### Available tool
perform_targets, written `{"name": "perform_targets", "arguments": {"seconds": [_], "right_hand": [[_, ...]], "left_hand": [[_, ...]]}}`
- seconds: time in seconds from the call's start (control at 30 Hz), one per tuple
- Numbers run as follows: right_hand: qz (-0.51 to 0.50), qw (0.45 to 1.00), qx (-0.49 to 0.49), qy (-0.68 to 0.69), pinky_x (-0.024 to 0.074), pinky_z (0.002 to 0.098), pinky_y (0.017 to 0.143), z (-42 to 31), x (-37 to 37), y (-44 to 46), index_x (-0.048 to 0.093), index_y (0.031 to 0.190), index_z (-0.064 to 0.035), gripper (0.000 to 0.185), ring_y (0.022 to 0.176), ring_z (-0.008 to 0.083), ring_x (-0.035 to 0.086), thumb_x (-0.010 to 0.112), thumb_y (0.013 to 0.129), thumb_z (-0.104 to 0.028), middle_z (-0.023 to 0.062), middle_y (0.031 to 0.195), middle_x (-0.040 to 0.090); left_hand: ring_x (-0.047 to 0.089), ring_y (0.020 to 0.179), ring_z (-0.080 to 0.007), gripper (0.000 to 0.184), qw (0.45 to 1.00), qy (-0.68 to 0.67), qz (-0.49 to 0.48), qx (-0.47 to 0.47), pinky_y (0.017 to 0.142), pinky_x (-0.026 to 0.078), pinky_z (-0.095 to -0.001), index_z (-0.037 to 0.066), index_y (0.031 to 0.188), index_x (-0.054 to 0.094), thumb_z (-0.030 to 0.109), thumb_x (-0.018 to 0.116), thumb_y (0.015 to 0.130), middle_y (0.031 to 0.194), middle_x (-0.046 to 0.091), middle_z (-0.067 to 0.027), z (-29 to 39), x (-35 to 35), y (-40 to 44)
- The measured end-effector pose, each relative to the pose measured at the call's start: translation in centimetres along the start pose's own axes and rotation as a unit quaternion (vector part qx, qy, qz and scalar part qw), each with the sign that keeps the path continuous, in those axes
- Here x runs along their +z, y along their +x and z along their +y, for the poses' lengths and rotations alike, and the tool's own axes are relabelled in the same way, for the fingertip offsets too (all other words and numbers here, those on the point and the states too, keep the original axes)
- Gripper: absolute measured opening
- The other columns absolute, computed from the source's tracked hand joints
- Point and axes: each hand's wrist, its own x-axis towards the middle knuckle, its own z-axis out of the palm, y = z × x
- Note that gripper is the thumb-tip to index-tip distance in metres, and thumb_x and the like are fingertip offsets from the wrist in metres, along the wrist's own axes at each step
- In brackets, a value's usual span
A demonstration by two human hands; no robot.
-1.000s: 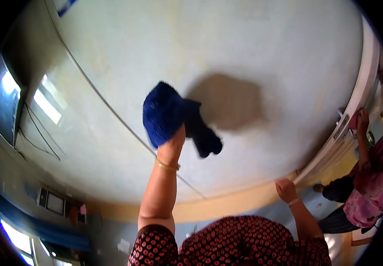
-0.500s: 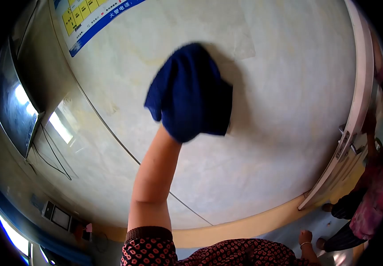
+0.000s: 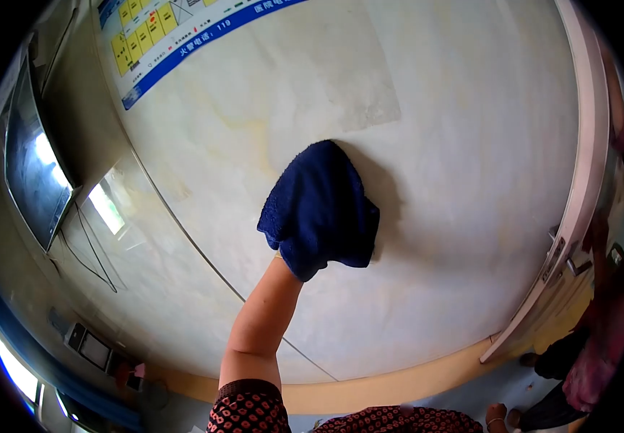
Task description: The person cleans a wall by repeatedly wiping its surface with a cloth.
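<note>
A dark blue cloth point(image 3: 323, 209) lies spread against the pale, marbled wall point(image 3: 464, 159), draped over my left hand point(image 3: 292, 268). The cloth hides my left fingers; only the wrist and forearm show below it. A shadow falls on the wall to the right of the cloth. Low at the right, close to my body, my right hand point(image 3: 496, 413) hangs with its fingers curled in and nothing visible in it.
A poster with a blue border point(image 3: 182, 54) is on the wall at the upper left. A screen point(image 3: 34, 162) with hanging cables is at the far left. At the right are a door frame point(image 3: 588, 123), a door handle point(image 3: 578, 268) and another person point(image 3: 601, 368).
The blue cloth and my left hand rose up the wall, then moved down. More of the poster has come into view. My right hand is now lower in the picture.
</note>
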Motion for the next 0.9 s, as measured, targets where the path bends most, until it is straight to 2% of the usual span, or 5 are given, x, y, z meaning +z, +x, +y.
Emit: {"name": "perform_targets", "arguments": {"seconds": [0.23, 0.37, 0.47, 0.63, 0.9], "right_hand": [[-0.036, 0.871, 0.126, 0.474, 0.0434, 0.0355, 0.068, 9.9, 12.8, 15.4, 0.055, 0.089, 0.0058, 0.030, 0.083, 0.0319, 0.055, 0.050, 0.075, -0.021, 0.0228, 0.091, 0.057], [0.045, 0.900, 0.079, 0.427, 0.0463, 0.0360, 0.066, 9.0, 18.7, 19.8, 0.059, 0.084, 0.0007, 0.021, 0.084, 0.0300, 0.056, 0.043, 0.077, -0.010, 0.0199, 0.089, 0.058], [-0.034, 0.934, -0.190, -0.302, 0.0476, 0.0356, 0.067, 3.8, 11.5, 12.6, 0.062, 0.081, -0.0035, 0.020, 0.083, 0.0278, 0.058, 0.044, 0.077, -0.012, 0.0165, 0.088, 0.059], [0.039, 0.995, -0.069, -0.057, 0.0480, 0.0349, 0.066, -1.2, 2.7, 6.1, 0.063, 0.077, -0.0053, 0.024, 0.080, 0.0258, 0.059, 0.042, 0.078, -0.017, 0.0141, 0.086, 0.060], [0.161, 0.950, -0.266, 0.042, 0.0476, 0.0351, 0.067, 11.9, 12.7, 16.2, 0.062, 0.084, -0.0059, 0.024, 0.083, 0.0252, 0.057, 0.041, 0.079, -0.018, 0.0147, 0.087, 0.060]], "left_hand": [[0.051, 0.078, -0.0324, 0.022, 0.998, 0.028, 0.048, -0.043, 0.068, 0.040, -0.0365, 0.006, 0.082, 0.055, 0.020, 0.057, 0.066, 0.079, 0.054, -0.0139, -6.2, -1.2, 4.3], [0.051, 0.077, -0.0329, 0.020, 0.996, 0.011, 0.054, -0.067, 0.067, 0.040, -0.0369, 0.006, 0.080, 0.055, 0.020, 0.057, 0.065, 0.078, 0.054, -0.0142, -6.7, -1.3, 4.4], [0.050, 0.076, -0.0332, 0.019, 0.998, 0.009, 0.038, -0.052, 0.066, 0.040, -0.0372, 0.006, 0.078, 0.056, 0.020, 0.056, 0.065, 0.077, 0.054, -0.0143, -4.9, -1.3, 3.6], [0.050, 0.074, -0.0338, 0.018, 0.998, 0.035, 0.035, -0.047, 0.064, 0.040, -0.0377, 0.007, 0.075, 0.057, 0.021, 0.056, 0.065, 0.075, 0.054, -0.0146, -4.9, -2.1, 3.9], [0.050, 0.090, -0.0233, 0.028, 0.970, -0.149, 0.113, -0.157, 0.081, 0.038, -0.0297, 0.000, 0.098, 0.054, 0.010, 0.057, 0.072, 0.094, 0.055, -0.0113, -9.7, -0.4, 4.5]]}}
